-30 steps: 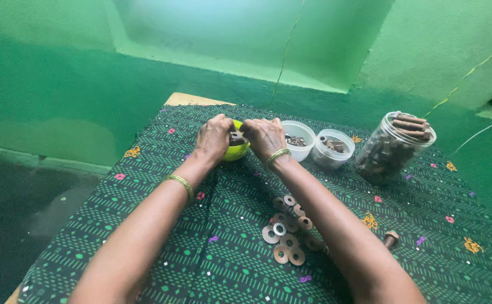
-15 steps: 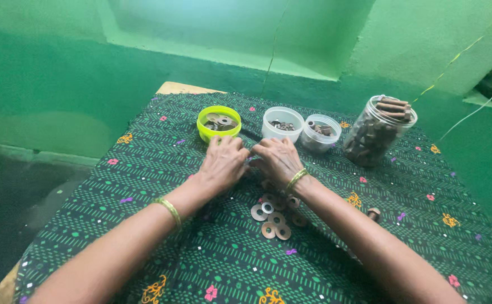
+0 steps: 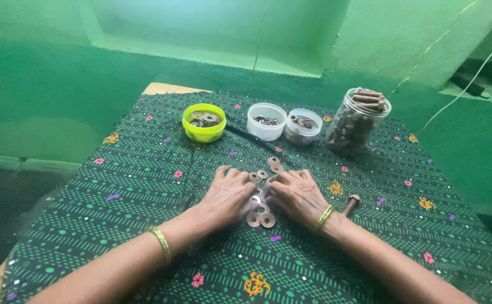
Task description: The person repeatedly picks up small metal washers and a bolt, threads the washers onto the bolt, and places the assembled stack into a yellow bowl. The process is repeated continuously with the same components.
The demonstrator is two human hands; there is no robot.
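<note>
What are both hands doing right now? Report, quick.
Left hand: open, palm down, fingers resting on the washers.
Right hand: open, palm down on the same washers, holding nothing.

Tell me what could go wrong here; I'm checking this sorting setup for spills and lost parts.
1. Both the left hand and right hand lie flat over the loose washers; a sweep could scatter them across the patterned cloth, where they would be hard to spot.
2. The bolt lies loose beside the right wrist and might roll away.
3. The clear jar is heaped above its rim, so a knock could spill it.
</note>
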